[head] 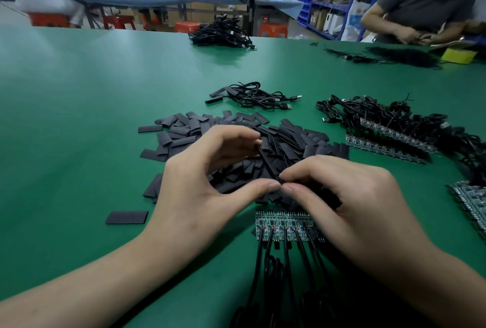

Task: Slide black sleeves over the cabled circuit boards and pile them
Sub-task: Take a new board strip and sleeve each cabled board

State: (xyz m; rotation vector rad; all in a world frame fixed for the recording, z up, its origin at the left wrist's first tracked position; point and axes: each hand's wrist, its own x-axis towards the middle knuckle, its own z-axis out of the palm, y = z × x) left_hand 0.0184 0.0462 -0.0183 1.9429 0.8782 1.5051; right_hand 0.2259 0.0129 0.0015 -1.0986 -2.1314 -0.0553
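A heap of flat black sleeves [184,130] lies on the green table [79,96] in front of me. Over its near edge my left hand [205,183] and my right hand [349,196] meet, both pinching one black sleeve [265,162] that slants up between the fingertips. Just below the hands lies a strip of green circuit boards [281,225], its black cables [278,269] running toward me. A small pile of sleeved boards with cables [252,96] sits beyond the heap.
More cabled board strips [389,133] lie tangled at the right, with another at the right edge [470,198]. A large cable pile [223,34] sits at the far edge. A person [420,11] works at the far right corner. A single sleeve [127,217] lies at left.
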